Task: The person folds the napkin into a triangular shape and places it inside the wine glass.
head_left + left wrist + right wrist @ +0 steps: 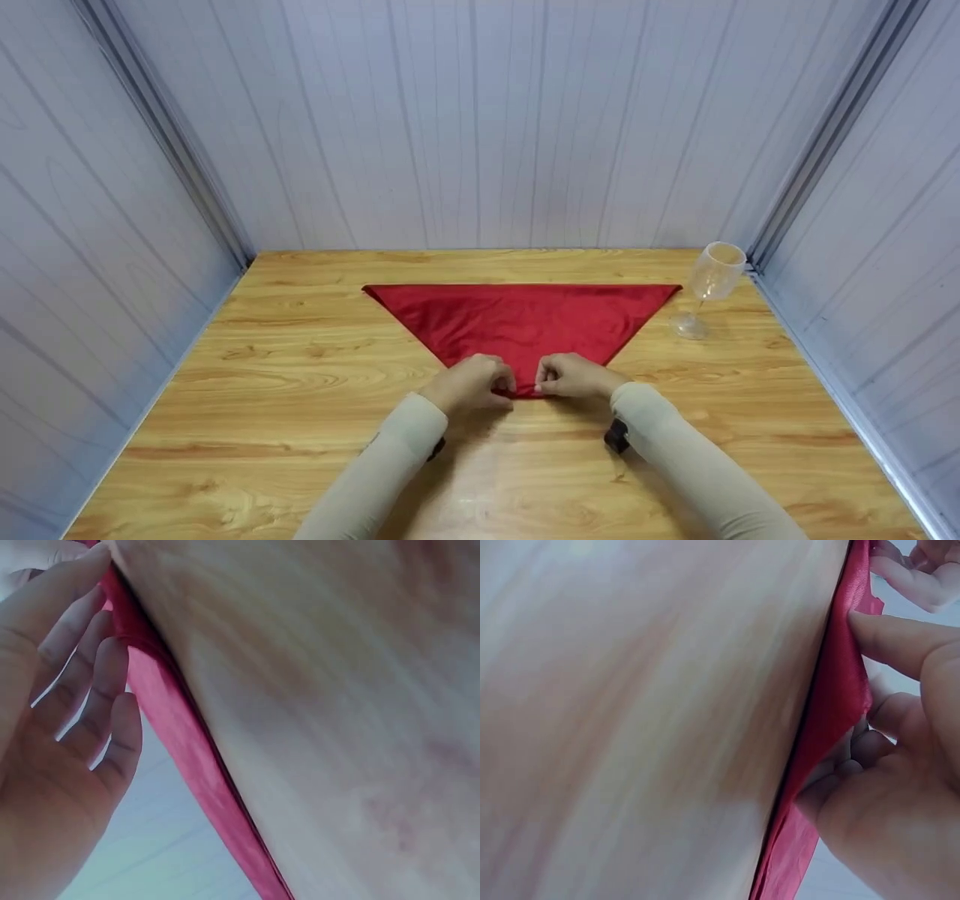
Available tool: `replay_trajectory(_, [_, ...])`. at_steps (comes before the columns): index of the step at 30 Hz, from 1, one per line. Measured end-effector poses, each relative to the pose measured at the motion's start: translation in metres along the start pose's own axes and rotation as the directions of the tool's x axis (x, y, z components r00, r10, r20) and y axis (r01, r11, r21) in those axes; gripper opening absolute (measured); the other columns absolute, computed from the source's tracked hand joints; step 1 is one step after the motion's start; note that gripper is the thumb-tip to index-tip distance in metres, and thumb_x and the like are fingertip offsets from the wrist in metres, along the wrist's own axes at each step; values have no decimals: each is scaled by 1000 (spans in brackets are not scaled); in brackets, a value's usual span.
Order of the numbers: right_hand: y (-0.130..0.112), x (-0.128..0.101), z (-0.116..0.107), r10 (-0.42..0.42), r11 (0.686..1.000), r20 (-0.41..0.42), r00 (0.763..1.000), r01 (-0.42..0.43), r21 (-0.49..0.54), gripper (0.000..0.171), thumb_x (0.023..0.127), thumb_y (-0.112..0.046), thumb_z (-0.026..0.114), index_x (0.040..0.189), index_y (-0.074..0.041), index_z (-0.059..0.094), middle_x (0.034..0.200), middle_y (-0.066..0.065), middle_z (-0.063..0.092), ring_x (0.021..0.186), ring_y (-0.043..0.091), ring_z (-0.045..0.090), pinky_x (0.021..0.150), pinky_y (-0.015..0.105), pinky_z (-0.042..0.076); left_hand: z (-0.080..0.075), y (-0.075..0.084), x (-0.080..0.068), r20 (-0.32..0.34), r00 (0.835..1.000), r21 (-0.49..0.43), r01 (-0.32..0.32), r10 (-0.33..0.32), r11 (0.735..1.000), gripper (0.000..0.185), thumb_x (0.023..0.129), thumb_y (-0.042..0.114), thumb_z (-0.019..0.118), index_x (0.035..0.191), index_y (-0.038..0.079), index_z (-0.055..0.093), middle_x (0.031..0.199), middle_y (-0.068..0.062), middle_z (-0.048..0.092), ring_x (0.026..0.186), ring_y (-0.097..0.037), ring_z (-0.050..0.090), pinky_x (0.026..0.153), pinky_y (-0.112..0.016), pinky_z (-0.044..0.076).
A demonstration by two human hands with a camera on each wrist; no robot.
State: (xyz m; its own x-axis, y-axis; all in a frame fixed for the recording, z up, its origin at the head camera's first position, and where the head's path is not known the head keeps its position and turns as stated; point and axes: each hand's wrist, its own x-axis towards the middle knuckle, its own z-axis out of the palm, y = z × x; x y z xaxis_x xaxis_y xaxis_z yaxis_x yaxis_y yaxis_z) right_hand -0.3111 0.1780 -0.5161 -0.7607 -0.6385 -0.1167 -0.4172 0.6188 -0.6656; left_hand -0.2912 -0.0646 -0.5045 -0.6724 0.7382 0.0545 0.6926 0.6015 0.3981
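Observation:
A red cloth (517,319) lies on the wooden table (262,375), folded into a triangle with its point toward me. Both hands meet at that near point. My left hand (472,382) has its fingers curled at the tip and pinches it from the left. From the right, my right hand (574,375) pinches the same tip. In the right wrist view the cloth (832,705) is caught between the thumb and fingers of my right hand (900,787). The left wrist view shows my left hand (67,690) against the cloth's edge (187,742), its lower fingers loosely spread.
An empty clear wine glass (712,289) stands upright at the table's back right, just beyond the cloth's right corner. Pale panelled walls (480,120) close in the table at the back and on both sides.

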Motion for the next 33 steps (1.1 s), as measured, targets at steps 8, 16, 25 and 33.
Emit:
replay_trajectory(8, [4,3,-3,37,999,5,999,-37,-5,7,91,-19,73,85,-15,72,75,-9,61,71,7,52,67,28,44,4,-4,5,-36,999,22,25,-24,999,16,84,23,83,92,14,73,86,5,67,81,-8,60,76,-22,50])
replay_trajectory(16, [8,2,-6,33,999,36,999,-34,23,10,85,-8,64,90,-13,71,79,-8,61,71,9,53,65,27,44,3,-2,8,-29,998,130,63,-60,990,7,89,22,78,92,16,75,85,7,67,80,-8,61,75,-25,51])
replay_trajectory(25, [12,-1,-8,29,996,57,998,-34,84,9,90,-8,64,93,-12,71,79,-7,61,70,8,52,60,24,43,5,2,6,-73,997,334,5,21,943,12,88,28,78,94,18,78,90,6,71,86,-12,67,80,-34,53])
replay_trajectory(33, [14,-2,-6,35,996,50,998,-39,86,7,92,-11,64,93,-14,71,80,-7,60,71,9,53,61,25,44,3,-5,11,-28,994,93,104,-101,990,7,93,18,70,93,13,76,85,5,69,79,-8,63,73,-25,52])
